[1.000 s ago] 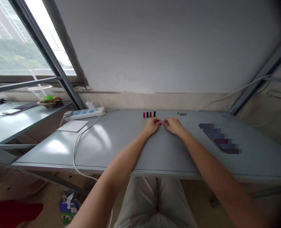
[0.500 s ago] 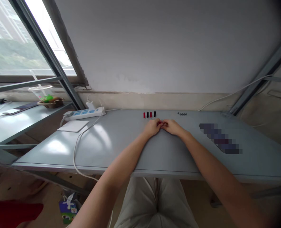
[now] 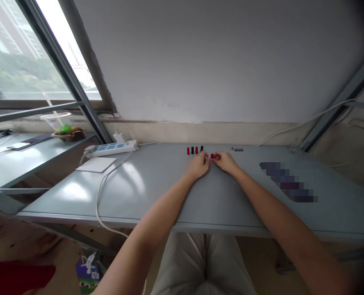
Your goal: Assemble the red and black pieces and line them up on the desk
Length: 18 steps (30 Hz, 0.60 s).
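Note:
Both my hands rest close together at the far middle of the grey table (image 3: 157,192). My right hand (image 3: 226,161) pinches a small red piece (image 3: 212,156) at its fingertips. My left hand (image 3: 199,165) is curled, its fingertips right beside that piece; whether they touch it I cannot tell. Just behind my left hand stands a short row of small red and black pieces (image 3: 194,150). A cluster of tiny dark parts (image 3: 237,150) lies further right near the wall.
A white power strip (image 3: 111,149) with its cable (image 3: 103,184) lies at the back left, next to a white pad (image 3: 96,164). A dark flat object (image 3: 288,182) lies on the right. A plastic cup (image 3: 55,121) stands on the neighbouring table.
My hands moved together from slightly apart. The small red piece went from my left fingertips to the pinch of my right hand, and both hands shifted a little toward the wall.

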Motion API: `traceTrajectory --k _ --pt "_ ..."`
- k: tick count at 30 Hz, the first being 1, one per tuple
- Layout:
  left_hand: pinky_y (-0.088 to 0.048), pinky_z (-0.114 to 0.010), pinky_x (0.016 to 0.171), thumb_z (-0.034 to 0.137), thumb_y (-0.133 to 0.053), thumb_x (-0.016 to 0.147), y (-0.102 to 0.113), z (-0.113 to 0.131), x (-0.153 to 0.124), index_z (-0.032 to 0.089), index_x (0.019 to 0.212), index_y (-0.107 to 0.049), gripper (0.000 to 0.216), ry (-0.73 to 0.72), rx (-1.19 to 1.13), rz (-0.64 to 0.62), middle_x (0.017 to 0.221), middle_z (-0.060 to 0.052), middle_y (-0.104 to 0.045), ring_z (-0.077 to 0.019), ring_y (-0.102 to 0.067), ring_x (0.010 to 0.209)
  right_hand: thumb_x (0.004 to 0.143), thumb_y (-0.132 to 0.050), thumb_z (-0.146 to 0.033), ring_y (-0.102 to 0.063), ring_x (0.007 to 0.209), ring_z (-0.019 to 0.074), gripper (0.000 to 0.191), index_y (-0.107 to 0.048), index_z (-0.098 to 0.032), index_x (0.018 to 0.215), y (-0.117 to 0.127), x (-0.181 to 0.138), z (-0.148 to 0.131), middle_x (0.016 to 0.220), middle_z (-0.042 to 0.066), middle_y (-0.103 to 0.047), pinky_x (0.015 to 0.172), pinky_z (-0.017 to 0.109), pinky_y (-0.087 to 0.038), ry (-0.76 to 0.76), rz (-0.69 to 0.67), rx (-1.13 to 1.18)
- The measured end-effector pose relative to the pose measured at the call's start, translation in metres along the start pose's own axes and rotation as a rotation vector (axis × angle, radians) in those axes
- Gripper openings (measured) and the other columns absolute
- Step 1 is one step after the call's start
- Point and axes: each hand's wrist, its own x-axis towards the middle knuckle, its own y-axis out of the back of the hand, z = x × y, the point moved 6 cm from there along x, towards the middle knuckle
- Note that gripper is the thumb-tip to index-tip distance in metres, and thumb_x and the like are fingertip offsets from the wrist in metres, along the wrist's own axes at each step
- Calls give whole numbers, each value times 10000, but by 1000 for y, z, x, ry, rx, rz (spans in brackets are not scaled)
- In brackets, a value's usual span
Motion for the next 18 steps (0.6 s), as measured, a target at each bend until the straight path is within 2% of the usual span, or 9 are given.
traceTrajectory --k 3,5,11,18 --pt "-417 -270 642 277 -367 834 -1 -2 1 178 884 -555 218 -11 61 -14 749 -46 -624 -152 -553 666 700 -585 -251 -552 617 135 119 -606 -138 730 2 16 15 675 55 -632 584 225 -383 -138 42 -2" --pt "-410 -266 625 272 -369 827 -2 -2 1 176 839 -573 226 -15 82 -32 711 -44 -617 -153 -545 647 700 -584 -228 -564 637 139 100 -610 -135 726 1 27 23 692 63 -642 605 226 -391 -168 57 -16" --pt "-407 -256 602 278 -385 813 -4 0 0 174 838 -603 243 -39 92 -64 691 -36 -617 -143 -530 614 696 -591 -240 -577 676 147 125 -635 -131 739 -7 50 34 744 73 -655 638 237 -403 -193 88 -92" --pt "-411 -257 624 275 -381 817 -7 0 0 172 840 -618 259 -69 96 -64 695 -40 -623 -141 -536 626 704 -584 -261 -577 684 154 153 -656 -139 762 -13 60 40 742 79 -655 641 242 -406 -200 100 -154"
